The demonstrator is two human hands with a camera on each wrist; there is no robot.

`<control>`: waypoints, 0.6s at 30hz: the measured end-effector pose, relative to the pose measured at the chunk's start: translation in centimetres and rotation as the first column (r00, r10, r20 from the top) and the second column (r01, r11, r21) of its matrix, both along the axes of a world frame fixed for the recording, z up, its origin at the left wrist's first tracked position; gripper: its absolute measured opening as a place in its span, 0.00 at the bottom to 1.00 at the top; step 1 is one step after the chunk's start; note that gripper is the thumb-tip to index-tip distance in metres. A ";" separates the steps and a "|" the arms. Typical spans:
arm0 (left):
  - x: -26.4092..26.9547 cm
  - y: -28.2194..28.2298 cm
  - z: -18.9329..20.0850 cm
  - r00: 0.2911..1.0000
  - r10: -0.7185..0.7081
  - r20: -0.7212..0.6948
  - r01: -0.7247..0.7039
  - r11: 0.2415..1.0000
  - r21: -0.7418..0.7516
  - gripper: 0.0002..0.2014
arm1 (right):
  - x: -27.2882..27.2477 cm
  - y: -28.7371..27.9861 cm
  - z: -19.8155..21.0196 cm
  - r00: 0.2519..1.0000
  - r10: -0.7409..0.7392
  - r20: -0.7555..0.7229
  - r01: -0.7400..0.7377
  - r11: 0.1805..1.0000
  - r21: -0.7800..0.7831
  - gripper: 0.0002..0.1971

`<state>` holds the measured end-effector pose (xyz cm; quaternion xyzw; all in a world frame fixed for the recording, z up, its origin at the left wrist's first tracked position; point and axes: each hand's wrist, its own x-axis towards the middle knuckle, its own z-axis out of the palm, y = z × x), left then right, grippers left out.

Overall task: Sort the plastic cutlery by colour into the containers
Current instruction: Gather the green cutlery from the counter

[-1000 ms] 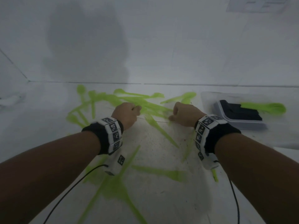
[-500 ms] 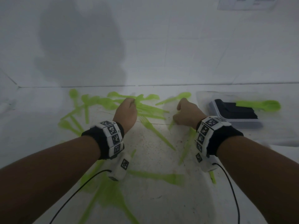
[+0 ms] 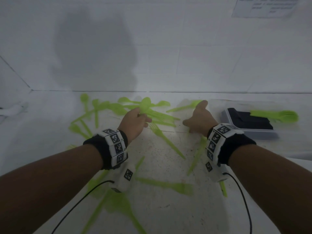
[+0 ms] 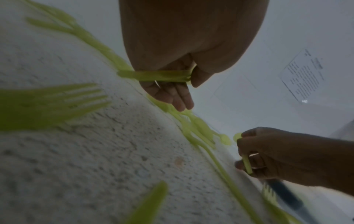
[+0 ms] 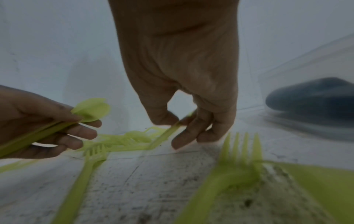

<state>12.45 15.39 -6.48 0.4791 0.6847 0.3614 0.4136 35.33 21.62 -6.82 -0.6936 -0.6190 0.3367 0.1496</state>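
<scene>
Lime-green plastic cutlery (image 3: 162, 134) lies scattered over the white table (image 3: 160, 166). My left hand (image 3: 135, 121) holds a green spoon (image 3: 145, 103) by its handle, lifted off the pile; the left wrist view shows the handle (image 4: 153, 75) crossing under the curled fingers (image 4: 172, 97). My right hand (image 3: 199, 119) pinches the end of a green utensil (image 5: 166, 133) between thumb and forefinger, with its far end down on the pile. A clear container (image 3: 253, 134) at the right holds dark blue cutlery (image 3: 249, 120).
Green spoons (image 3: 276, 114) lie across the container's far side. More green forks (image 3: 168, 184) lie close to my wrists. A white wall (image 3: 152, 48) stands just behind the pile, and a printed sheet (image 3: 263, 7) hangs at its upper right.
Both hands were fists down on the pile. The left hand has come up with a green spoon, and the right hand has reached further back and right, pinching a green utensil.
</scene>
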 end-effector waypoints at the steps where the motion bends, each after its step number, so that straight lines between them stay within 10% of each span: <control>1: 0.1 0.1 0.1 1.000 0.010 0.024 -0.011 1.000 0.005 0.16 | 0.0 -0.3 0.0 0.998 -0.024 -0.064 0.031 0.994 0.100 0.39; 5: 1.5 0.5 0.8 0.984 0.019 0.176 -0.014 0.999 -0.031 0.10 | -1.6 -1.4 1.3 0.925 -0.039 -0.379 0.158 0.945 0.287 0.33; 9: 3.4 1.4 1.9 0.917 0.062 0.395 -0.046 0.998 -0.049 0.12 | -4.6 -2.1 2.2 0.723 -0.116 -0.681 0.012 0.988 -0.155 0.12; 18: 4.7 2.9 2.4 0.844 0.262 0.469 -0.282 0.959 -0.028 0.10 | -4.4 -1.6 1.5 0.710 0.016 -0.704 -0.077 0.996 -0.054 0.19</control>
